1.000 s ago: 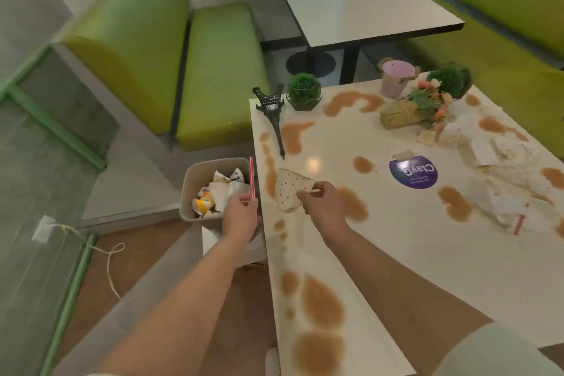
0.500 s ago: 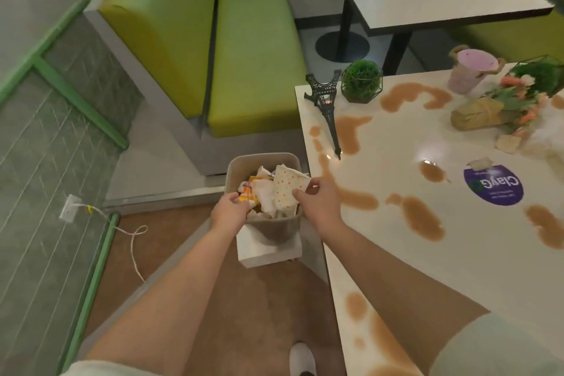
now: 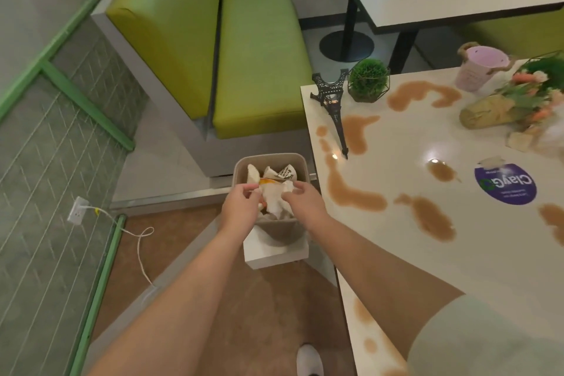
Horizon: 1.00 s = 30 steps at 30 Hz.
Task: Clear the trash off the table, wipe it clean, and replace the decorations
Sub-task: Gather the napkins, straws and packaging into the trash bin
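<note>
Both hands over bin (image 3: 268, 162): left hand (image 3: 239, 207), right hand (image 3: 305, 200) fingers loose, empty.

Bare forearms, pale short sleeve (image 3: 488, 342), seemingly white shoe (image 3: 309, 359).

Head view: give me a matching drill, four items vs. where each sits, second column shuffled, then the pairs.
Items:
1. Eiffel Tower model
2. bin
3. purple sticker
4. pink pot

Places:
A. on the floor beside the table, under both hands
B. lying on its side near the table's left edge, by the round green plant
C. stuck flat on the tabletop, right of the brown spills
D. at the table's far edge, next to the flower bundle

Pairs: 1-B, 2-A, 3-C, 4-D
</note>
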Motion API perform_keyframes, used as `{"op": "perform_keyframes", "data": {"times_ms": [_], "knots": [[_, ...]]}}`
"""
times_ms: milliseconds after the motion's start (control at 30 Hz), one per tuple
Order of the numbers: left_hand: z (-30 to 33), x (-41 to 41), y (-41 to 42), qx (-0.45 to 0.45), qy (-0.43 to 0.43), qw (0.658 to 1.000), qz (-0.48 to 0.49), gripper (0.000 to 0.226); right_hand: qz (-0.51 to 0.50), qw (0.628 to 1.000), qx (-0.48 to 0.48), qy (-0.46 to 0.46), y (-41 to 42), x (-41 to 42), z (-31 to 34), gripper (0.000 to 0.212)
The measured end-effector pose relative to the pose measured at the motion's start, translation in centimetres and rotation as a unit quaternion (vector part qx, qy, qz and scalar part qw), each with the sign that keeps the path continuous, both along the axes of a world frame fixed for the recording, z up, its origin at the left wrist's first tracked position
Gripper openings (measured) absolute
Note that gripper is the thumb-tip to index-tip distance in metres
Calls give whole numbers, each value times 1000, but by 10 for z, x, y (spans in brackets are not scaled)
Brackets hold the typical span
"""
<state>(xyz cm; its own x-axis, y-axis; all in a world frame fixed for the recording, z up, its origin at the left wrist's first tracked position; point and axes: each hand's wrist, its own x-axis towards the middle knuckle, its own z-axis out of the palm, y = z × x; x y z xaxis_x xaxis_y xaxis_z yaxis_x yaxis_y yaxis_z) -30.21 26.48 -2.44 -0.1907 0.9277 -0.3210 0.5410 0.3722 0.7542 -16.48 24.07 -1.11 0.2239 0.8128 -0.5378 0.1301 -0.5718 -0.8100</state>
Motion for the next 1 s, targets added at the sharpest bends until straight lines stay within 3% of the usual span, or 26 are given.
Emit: {"op": "perform_keyframes", "data": {"times_ms": [167, 567, 1000], "knots": [[8, 44, -10, 3, 5, 998, -65, 23, -67, 997, 22, -25, -34, 55, 5, 24], [35, 227, -68, 2, -5, 966, -259, 28, -204, 971, 52, -112, -137, 229, 35, 12], [37, 457, -195, 19, -16, 913, -406, 30, -308, 937, 32, -159, -291, 425, 33, 18]]}}
